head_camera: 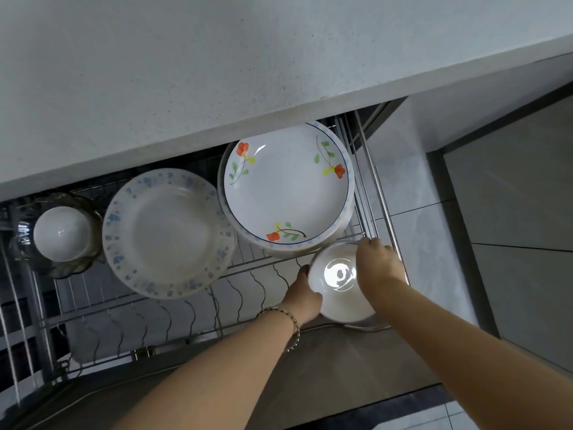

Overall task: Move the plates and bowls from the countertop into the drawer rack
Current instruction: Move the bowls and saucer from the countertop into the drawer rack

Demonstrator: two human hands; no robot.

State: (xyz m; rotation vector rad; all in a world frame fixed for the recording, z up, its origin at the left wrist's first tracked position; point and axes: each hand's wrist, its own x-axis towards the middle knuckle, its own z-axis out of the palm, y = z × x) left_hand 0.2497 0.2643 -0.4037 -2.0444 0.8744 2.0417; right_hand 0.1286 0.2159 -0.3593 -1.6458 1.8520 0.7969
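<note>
We note the drawer rack (pixel 369 193) pulled out below the countertop (pixel 186 72).

Already in the rack:
- a flowered plate (pixel 288 181) on top of a stack at the back right
- a blue-edged plate (pixel 167 234) just left of it, the rims overlapping
- a small bowl (pixel 62 234) at far left, sitting inside a glass dish (pixel 55 270)

In hand: a white bowl (pixel 336 274) at the front right corner of the rack, just in front of the flowered plate. The left hand (pixel 305 293), with a bracelet (pixel 291 321) on the wrist, grips its left rim. The right hand (pixel 378 262) grips its right and far rim. Both are clamped on the bowl, one on each side.

Something white and rounded shows under the bowl. We cannot tell whether it is a second bowl or whether the held one has landed.

Judgement: the task is well along and this bowl is in its placing step, not yet released. Only part of the countertop is in view, so we cannot tell how many pieces are left.
</note>
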